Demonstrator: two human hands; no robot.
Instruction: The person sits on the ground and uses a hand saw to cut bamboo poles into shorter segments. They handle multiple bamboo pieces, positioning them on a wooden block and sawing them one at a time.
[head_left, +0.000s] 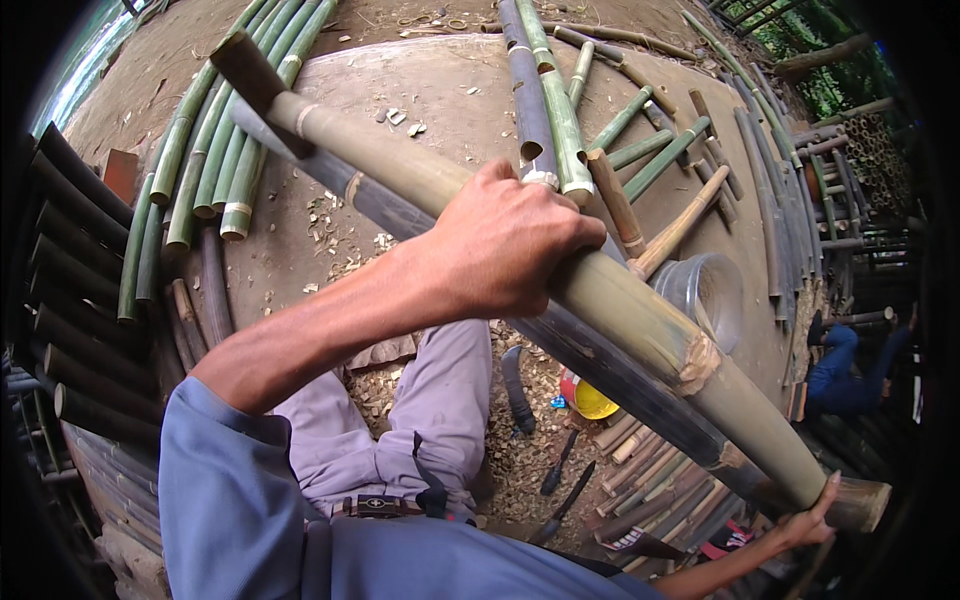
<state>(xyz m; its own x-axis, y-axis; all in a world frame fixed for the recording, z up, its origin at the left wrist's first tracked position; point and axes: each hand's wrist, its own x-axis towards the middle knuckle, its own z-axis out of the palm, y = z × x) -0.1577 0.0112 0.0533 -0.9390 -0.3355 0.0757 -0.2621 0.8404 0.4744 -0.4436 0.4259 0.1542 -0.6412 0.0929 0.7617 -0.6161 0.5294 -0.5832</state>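
Note:
My left hand [515,240] is wrapped over the middle of a thick, pale bamboo pole [640,310], knuckles up. The pole slants from upper left to lower right in front of me. Close beneath it runs a dark bamboo pole [610,365]; a short crosspiece [248,72] meets them at the upper left end, so they look like one frame. At the lower right end, my right hand [808,525] holds the frame beside its other end piece [862,505], one finger stretched along it. Part of that hand's grip is hidden.
Green bamboo poles [240,195] lie at the left, and cut pieces [645,150] at the right. Wood chips cover the ground around a curved dark blade [517,390], a knife [568,503] and a yellow-lined container [592,397]. Another person's blue-clad legs [850,365] show far right.

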